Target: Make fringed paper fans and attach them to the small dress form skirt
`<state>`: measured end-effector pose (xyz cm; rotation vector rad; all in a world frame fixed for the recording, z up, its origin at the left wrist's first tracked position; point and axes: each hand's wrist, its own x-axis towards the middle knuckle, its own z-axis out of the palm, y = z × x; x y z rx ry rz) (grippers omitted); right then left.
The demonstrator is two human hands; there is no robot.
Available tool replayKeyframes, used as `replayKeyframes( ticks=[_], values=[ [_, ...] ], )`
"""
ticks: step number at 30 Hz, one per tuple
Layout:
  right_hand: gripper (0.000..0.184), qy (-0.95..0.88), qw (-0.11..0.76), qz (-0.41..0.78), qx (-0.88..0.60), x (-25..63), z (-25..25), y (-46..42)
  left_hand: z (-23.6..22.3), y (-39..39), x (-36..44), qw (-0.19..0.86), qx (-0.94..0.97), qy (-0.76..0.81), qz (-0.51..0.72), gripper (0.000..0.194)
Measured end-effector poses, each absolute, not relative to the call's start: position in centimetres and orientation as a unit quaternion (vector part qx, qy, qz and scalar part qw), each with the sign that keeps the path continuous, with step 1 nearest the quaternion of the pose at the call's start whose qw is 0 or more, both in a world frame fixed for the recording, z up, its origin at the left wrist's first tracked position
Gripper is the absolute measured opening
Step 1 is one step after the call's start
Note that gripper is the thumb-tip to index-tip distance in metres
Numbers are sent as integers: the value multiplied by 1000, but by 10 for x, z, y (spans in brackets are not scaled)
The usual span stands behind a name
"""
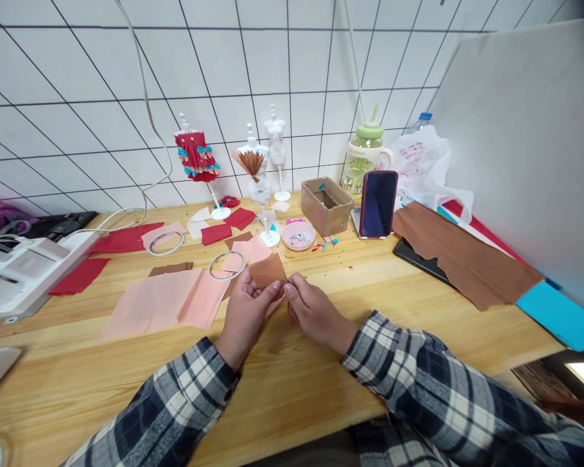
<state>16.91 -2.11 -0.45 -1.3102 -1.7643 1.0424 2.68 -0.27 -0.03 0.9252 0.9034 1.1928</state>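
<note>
My left hand is closed on a small brown sheet, thin like paper or cloth, with the thumb pressed on its lower edge. At the sheet's right edge, my right hand is closed in a pinch. A thin, dark, small thing shows at its fingertips, too small to name. Just beyond my left hand a white ring lies on pale pink sheets. Larger pink sheets spread to the left on the wooden table.
Mini dress forms stand behind: one in a red ruffled dress, one with a brown pleated fan, one bare. A pink bowl, cardboard box, phone and green-lidded jug stand nearby. Right lies brown material; left, a power strip.
</note>
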Motion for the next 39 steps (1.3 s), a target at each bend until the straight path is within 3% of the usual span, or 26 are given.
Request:
replayKeyframes(
  ticks=[19, 39],
  values=[
    [19, -699, 328, 384, -507, 169, -4, -21, 3, -2, 26, 666, 302, 359, 581, 39],
    [20, -723, 319, 387, -476, 170, -5, -22, -1, 0, 25, 601, 346, 434, 575, 51]
  ],
)
